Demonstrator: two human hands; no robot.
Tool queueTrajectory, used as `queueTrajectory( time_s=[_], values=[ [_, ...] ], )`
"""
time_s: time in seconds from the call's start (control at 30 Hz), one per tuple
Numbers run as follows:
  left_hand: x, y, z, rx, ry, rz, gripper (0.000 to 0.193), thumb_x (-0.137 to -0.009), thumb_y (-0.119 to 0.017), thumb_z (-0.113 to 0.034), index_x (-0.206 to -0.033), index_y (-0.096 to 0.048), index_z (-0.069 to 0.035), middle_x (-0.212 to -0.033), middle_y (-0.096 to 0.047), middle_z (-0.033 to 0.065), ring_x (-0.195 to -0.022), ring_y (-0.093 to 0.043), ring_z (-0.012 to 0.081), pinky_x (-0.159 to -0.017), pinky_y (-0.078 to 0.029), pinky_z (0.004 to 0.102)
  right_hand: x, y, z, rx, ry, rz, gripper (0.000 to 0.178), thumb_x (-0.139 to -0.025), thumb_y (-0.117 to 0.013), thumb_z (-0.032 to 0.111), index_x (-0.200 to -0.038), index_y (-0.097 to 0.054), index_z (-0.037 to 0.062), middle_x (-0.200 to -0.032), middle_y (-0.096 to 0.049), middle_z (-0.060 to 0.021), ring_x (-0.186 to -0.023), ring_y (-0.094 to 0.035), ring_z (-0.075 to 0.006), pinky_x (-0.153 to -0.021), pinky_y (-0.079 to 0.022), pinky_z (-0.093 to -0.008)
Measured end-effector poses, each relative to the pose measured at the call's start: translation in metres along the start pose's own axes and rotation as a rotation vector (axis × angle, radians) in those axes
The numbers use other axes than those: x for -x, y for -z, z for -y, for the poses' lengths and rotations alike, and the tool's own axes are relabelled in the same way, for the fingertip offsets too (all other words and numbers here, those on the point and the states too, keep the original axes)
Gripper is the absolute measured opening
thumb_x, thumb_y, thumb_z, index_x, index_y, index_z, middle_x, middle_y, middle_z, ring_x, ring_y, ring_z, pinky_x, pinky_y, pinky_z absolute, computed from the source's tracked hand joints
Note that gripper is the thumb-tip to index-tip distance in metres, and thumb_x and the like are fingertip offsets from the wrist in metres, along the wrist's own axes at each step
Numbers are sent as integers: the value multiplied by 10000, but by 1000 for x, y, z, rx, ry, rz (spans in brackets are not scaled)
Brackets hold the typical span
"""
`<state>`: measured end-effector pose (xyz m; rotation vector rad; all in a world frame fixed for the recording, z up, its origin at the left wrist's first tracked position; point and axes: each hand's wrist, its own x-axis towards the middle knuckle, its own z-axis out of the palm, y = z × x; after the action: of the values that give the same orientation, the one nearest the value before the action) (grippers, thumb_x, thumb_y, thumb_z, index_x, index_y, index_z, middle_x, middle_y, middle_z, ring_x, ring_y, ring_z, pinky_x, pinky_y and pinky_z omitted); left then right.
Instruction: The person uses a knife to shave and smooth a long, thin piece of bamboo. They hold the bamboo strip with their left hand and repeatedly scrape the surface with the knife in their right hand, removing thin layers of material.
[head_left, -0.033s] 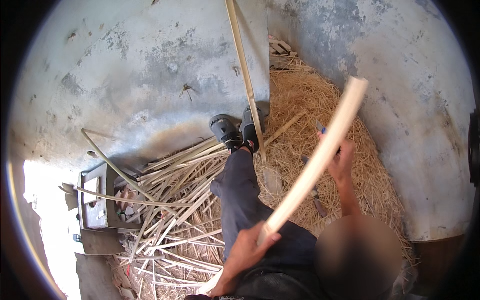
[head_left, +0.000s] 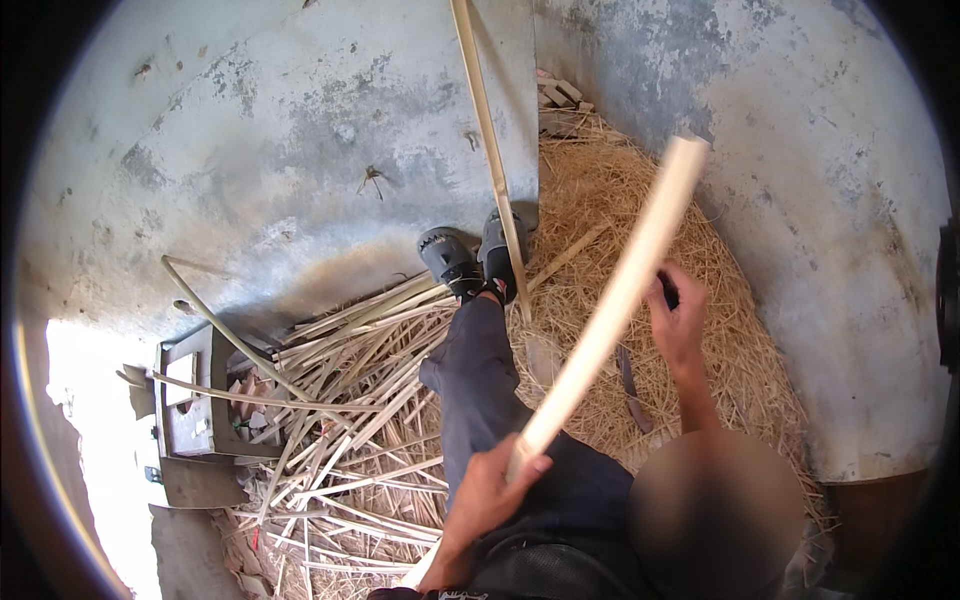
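A long, pale, slightly curved pole (head_left: 610, 310), bamboo or peeled wood, slants up across my lap to the right. My left hand (head_left: 490, 500) is closed around its lower part. More of the pole shows below my wrist. My right hand (head_left: 680, 305) is just right of the pole, fingers curled on a dark-handled knife (head_left: 669, 290). Its blade is hidden behind the pole now; the earlier frame shows it. A second tool with a dark blade and brown handle (head_left: 635, 405) lies on the straw near my right forearm.
Pale split strips (head_left: 370, 350) lie heaped at my left. Straw-like shavings (head_left: 610, 170) cover the ground ahead and right. A long strip (head_left: 490, 140) leans past my shoes (head_left: 450, 260). Grey walls (head_left: 270, 150) rise in front and right. A box-like cabinet (head_left: 190, 400) stands at left.
The pole's upper end has swung slightly left. My right hand has turned a little, and the knife blade has gone out of sight. My left hand has shifted slightly left.
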<state>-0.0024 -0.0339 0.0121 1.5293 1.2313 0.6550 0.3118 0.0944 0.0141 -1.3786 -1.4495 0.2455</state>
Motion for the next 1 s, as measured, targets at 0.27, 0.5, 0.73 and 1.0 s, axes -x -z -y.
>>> queueTrajectory(
  time_s=[0.27,0.5,0.73,1.0],
  values=[
    [-32,18,-18,-47,-21,-159,411,-1046,-733,-286,-1320,-677,16,-870,-716,257,-762,-699,411,-734,-546,450,57,-30,43,-161,338,210,333,-944,-846,325,-1064,-775,22,-841,-743,-107,-628,-688,-235,-577,-521,-366],
    [-38,8,-31,-64,-103,-214,394,-1018,-773,-323,-1186,-664,16,-874,-716,286,-858,-703,516,-689,-538,490,65,-32,72,-68,434,324,315,-905,-872,334,-1044,-781,67,-738,-657,-60,-574,-660,-245,-510,-496,-368],
    [-41,3,-27,-169,-112,-269,338,-1081,-681,-304,-1144,-665,28,-780,-676,242,-703,-682,459,-633,-504,447,61,-36,73,-14,456,291,291,-912,-860,348,-1048,-794,99,-699,-628,-42,-546,-634,-229,-491,-475,-366],
    [-38,4,-24,-116,-85,-275,384,-1066,-704,-354,-1028,-643,23,-780,-684,297,-785,-681,537,-637,-507,532,59,-35,73,22,475,290,273,-911,-858,359,-1022,-803,115,-675,-613,-33,-529,-619,-221,-485,-463,-360]
  ],
)
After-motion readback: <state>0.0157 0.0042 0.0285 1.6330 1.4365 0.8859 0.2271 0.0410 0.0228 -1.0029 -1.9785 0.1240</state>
